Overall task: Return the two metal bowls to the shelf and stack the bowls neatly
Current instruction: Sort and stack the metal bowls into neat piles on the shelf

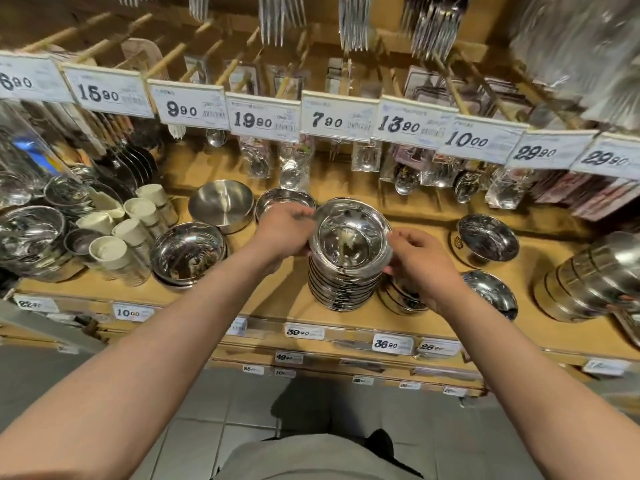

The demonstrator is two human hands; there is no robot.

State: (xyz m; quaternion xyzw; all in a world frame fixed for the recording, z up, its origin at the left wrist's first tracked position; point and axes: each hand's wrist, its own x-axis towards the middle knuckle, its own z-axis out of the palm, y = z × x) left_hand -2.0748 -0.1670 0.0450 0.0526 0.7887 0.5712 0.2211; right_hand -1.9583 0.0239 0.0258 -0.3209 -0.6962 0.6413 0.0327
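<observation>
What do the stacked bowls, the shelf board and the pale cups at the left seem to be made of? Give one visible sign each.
Stacked bowls: polished metal, probably stainless steel; mirror reflections.
Shelf board: looks like wood or a wood-look laminate; flat, matt tan surface.
Pale cups: unclear, perhaps plastic or ceramic; dull cream surface, no glare.

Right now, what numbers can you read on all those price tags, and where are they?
Upper rail tags, left to right:
"16 90"
"9 90"
"19 90"
"7 90"
"13 90"
"10 00"
"29 90"
"29 90"
Shelf-edge labels:
"10 00"
"39 90"
"36 90"
"49 90"
Far-left tag cut off; small print, barcodes and lower labels too blurred.
</observation>
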